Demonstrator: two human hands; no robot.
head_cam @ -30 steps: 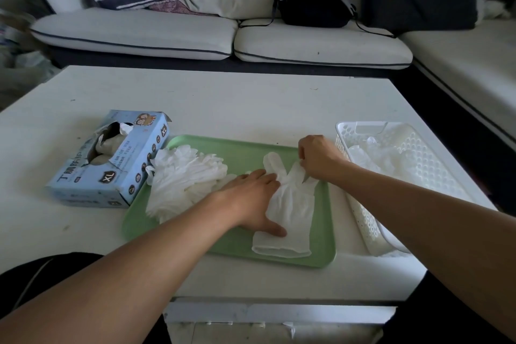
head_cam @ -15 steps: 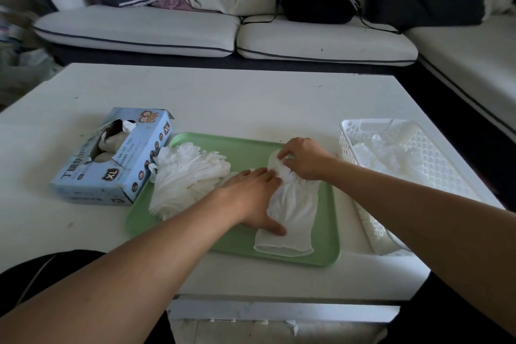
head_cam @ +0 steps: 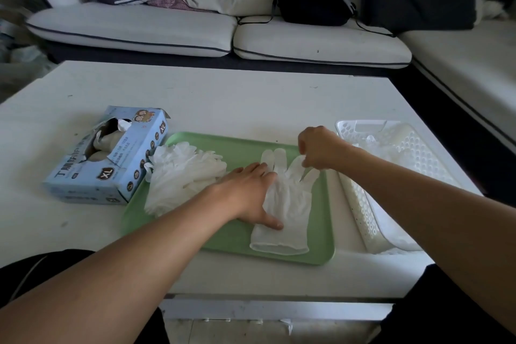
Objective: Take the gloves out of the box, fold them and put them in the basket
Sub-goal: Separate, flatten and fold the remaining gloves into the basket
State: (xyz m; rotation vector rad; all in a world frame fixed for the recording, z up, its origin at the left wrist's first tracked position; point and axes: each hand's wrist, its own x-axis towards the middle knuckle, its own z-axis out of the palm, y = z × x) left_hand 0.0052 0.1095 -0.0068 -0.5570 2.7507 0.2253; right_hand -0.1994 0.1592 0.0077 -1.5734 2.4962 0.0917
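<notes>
The blue glove box [head_cam: 111,156] sits near the left edge of the table [head_cam: 251,103]. It says "XL" on its top and again on its end. The other words are too small to read.

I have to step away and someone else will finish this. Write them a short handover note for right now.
Left hand: flat, open, pinning the spread glove on the green tray.
Right hand: pinching that glove's finger end.
Loose glove pile lies at the tray's left end; the box beside it holds more.
Done: some gloves are in the white basket.
Left: fold this glove, basket it, then the pile and the box's remainder.
</notes>
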